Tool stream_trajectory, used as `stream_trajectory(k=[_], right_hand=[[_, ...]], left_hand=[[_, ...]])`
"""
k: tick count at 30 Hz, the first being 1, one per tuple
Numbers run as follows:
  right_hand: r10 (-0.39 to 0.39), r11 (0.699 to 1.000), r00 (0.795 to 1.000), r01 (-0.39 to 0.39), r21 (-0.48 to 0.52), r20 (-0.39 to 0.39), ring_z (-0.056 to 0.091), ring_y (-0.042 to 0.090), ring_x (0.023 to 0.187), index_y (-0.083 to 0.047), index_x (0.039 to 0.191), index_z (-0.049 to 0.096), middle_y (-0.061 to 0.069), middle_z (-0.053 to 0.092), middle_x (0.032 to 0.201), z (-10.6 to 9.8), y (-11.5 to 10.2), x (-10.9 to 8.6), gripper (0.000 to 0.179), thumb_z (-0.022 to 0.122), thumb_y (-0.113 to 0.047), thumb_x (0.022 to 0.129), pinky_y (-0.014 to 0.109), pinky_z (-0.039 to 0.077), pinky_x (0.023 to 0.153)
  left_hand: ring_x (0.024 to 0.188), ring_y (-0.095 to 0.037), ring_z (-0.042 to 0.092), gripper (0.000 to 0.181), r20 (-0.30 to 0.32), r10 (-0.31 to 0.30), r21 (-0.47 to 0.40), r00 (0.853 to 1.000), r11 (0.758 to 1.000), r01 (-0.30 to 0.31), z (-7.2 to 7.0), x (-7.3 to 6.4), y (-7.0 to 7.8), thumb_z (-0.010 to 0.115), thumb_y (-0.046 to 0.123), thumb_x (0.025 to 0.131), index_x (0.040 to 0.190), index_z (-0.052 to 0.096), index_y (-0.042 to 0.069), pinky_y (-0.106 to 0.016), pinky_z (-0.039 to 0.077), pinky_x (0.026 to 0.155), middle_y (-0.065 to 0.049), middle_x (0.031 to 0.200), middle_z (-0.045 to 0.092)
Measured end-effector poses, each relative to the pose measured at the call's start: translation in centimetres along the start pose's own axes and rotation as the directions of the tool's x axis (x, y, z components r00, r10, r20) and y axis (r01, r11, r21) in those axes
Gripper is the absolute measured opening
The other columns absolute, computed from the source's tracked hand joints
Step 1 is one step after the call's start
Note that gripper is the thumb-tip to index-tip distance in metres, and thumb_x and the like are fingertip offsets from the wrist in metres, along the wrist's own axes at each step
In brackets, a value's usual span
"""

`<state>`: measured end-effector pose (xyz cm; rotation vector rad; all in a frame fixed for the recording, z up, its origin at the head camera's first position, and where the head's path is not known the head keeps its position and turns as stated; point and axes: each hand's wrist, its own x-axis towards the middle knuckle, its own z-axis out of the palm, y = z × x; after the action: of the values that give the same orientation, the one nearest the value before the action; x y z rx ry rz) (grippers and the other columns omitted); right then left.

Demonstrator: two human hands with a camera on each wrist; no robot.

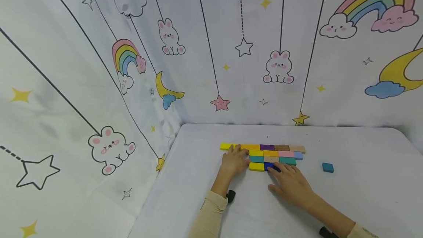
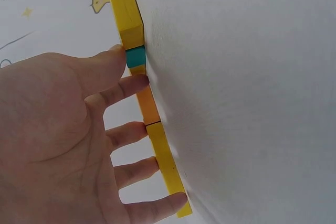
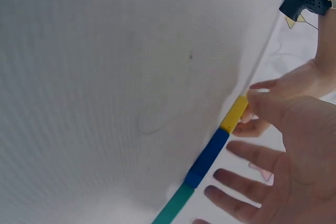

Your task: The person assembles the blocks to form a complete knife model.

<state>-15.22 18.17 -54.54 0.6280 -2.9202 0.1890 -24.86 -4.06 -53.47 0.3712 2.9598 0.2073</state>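
Observation:
Colored wooden blocks lie in several rows on the white table. My left hand (image 1: pixel 232 161) is at the left ends of the rows, its fingers extended along the back row. In the left wrist view its fingertips touch an orange block (image 2: pixel 148 100) and a yellow block (image 2: pixel 170 169); the thumb is beside a teal block (image 2: pixel 136 56). My right hand (image 1: pixel 294 184) spreads its fingers at the front row, over the right part of a dark blue block (image 1: pixel 268 167). A yellow block (image 1: pixel 256 166) adjoins that block on the left. Nothing is gripped in either hand.
A loose teal block (image 1: pixel 328 167) lies to the right of the rows. The back row includes a purple block (image 1: pixel 267 147) and a brown block (image 1: pixel 282 148). A printed white curtain (image 1: pixel 205 54) borders the table's back and left.

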Motion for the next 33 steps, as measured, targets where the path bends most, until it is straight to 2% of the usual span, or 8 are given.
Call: stream_trajectory(k=[5,8,23,28,33], right_hand=[[-0.058,0.998,0.998,0.057,0.036,0.037,0.049,0.041,0.140,-0.026,0.135,0.071,0.015,0.056,0.150,-0.1,-0.3,0.0,0.054,0.079,-0.052,0.089,0.070,0.039,0.112],[-0.061,0.998,0.997,0.060,0.029,0.051,0.047,0.041,0.143,-0.028,0.136,0.071,0.014,0.056,0.152,0.0,-0.4,0.0,0.053,0.077,-0.054,0.090,0.071,0.037,0.113],[-0.058,0.998,0.998,0.058,0.005,0.033,0.039,0.045,0.148,-0.022,0.142,0.067,0.015,0.048,0.159,0.5,-0.2,-0.1,0.064,0.075,-0.058,0.090,0.075,0.035,0.111],[0.006,0.998,0.999,-0.009,0.061,0.048,0.038,0.044,0.149,-0.020,0.143,0.066,0.017,0.044,0.161,-0.2,0.2,-0.4,0.066,0.077,-0.057,0.089,0.074,0.036,0.112],[0.108,0.984,0.994,-0.110,0.137,0.018,0.050,0.048,0.137,-0.007,0.145,0.061,0.023,0.049,0.154,-1.9,2.2,-1.4,0.073,0.077,-0.053,0.091,0.071,0.041,0.108]], left_hand=[[0.156,-0.030,0.028,0.042,-0.006,-0.003,0.010,1.000,1.000,0.004,0.1,0.0,0.0,0.054,0.051,0.106,0.146,0.056,0.039,-0.061,0.037,0.118,0.004,0.168,0.034],[0.156,-0.029,0.028,0.042,-0.007,-0.002,0.016,1.000,1.000,0.002,0.2,0.1,0.0,0.054,0.052,0.106,0.146,0.055,0.039,-0.061,0.038,0.118,0.004,0.168,0.034],[0.156,-0.029,0.027,0.043,-0.002,0.004,0.026,1.000,1.000,-0.004,0.3,0.2,0.0,0.051,0.052,0.107,0.148,0.054,0.039,-0.060,0.038,0.118,0.003,0.168,0.033],[0.156,-0.030,0.027,0.042,-0.003,0.007,0.019,1.000,1.000,-0.007,0.3,0.1,0.0,0.052,0.052,0.107,0.147,0.054,0.038,-0.061,0.038,0.118,0.003,0.168,0.033],[0.156,-0.030,0.027,0.042,-0.004,0.009,0.010,1.000,1.000,-0.009,0.2,0.1,-0.1,0.052,0.051,0.107,0.147,0.054,0.038,-0.061,0.038,0.118,0.003,0.168,0.033]])
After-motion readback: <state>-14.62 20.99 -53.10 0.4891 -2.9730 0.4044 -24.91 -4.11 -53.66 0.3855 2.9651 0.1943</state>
